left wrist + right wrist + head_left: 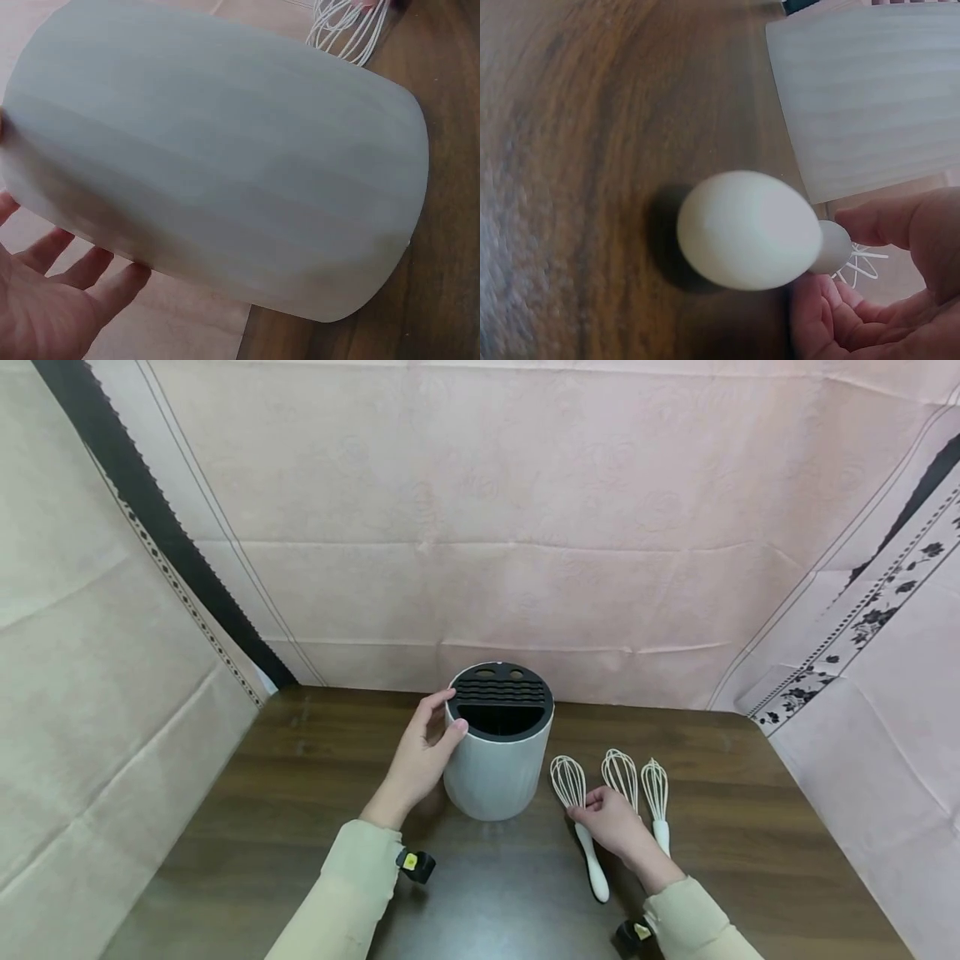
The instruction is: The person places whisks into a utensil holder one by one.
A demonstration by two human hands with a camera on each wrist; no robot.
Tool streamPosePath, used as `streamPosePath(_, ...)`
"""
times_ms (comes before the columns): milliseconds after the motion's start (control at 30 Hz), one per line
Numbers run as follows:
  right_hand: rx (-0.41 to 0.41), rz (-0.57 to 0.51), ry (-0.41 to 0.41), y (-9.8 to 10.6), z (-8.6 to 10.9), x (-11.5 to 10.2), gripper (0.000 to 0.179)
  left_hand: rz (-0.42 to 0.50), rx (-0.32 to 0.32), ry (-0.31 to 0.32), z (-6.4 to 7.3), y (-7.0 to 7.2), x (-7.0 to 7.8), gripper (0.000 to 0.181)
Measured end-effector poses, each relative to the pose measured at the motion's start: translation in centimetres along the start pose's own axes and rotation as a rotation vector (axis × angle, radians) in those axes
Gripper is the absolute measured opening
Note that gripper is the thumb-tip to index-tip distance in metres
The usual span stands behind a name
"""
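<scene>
A light grey utensil holder (495, 777) with a black slotted insert (501, 693) stands upright on the table. My left hand (420, 752) rests against its left side, thumb and index finger spread at the rim. In the left wrist view, fingertips (135, 274) touch the holder's smooth wall (225, 157). My right hand (617, 823) pinches a white whisk (588, 852) between thumb and fingers, where handle meets wires. The handle end (746, 229) looms large in the right wrist view. Two more whisks lie to the right: one (619, 770) partly hidden by my hand, the other (656, 797) beside it.
The brown wooden table (300, 827) ends at a pale cloth wall (480, 593) just behind the holder. Other cloth sheets hang at the left (112, 693) and right (885, 735). A small black wrist camera (417, 865) sits at my left sleeve.
</scene>
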State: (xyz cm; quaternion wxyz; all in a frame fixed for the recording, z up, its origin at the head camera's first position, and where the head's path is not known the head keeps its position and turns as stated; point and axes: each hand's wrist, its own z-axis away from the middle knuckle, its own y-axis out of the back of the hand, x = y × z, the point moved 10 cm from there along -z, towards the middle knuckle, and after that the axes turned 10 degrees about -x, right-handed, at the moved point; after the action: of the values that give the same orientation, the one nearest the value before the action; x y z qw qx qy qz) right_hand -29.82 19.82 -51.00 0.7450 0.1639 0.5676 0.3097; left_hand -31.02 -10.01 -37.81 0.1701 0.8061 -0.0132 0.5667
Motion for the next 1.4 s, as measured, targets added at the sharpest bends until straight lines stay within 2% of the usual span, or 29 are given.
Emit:
streamPosePath(100, 0.003, -0.006, -0.005, 0.0, 0.1, 0.1, 0.034, 0.019, -0.015, -0.014, 0.0, -0.1, 0.0, 0.051)
streamPosePath(200, 0.006, -0.011, -0.004, 0.1, 0.1, 0.1, 0.033, 0.013, -0.015, -0.025, -0.2, -0.2, -0.7, 0.048)
streamPosePath(433, -0.004, -0.032, 0.007, 0.2, 0.2, 0.1, 0.035, -0.005, 0.015, -0.054, 0.0, -0.3, -1.0, 0.042)
streamPosePath(733, -0.044, -0.247, 0.038, 0.2, 0.1, 0.4, 0.031, -0.028, 0.025, -0.045, 0.0, -0.4, -0.9, 0.041)
streamPosePath(900, -0.066, -0.352, 0.079, 0.4, 0.2, -0.1, 0.034, -0.005, 0.016, -0.044, 0.6, -0.5, 1.1, 0.042)
streamPosePath(1033, -0.060, -0.451, 0.138, 1.4, 0.5, -1.4, 0.038, -0.018, 0.013, -0.038, 0.8, -0.4, 2.4, 0.043)
streamPosePath(1200, -0.023, -0.510, 0.177, 3.0, 1.0, -2.5, 0.041, -0.031, 0.005, -0.011, 0.8, -0.4, 2.3, 0.043)
streamPosePath(1400, 0.015, -0.475, 0.194, 4.4, 1.5, -3.3, 0.044, -0.036, -0.003, 0.006, 0.9, -0.4, 1.8, 0.044)
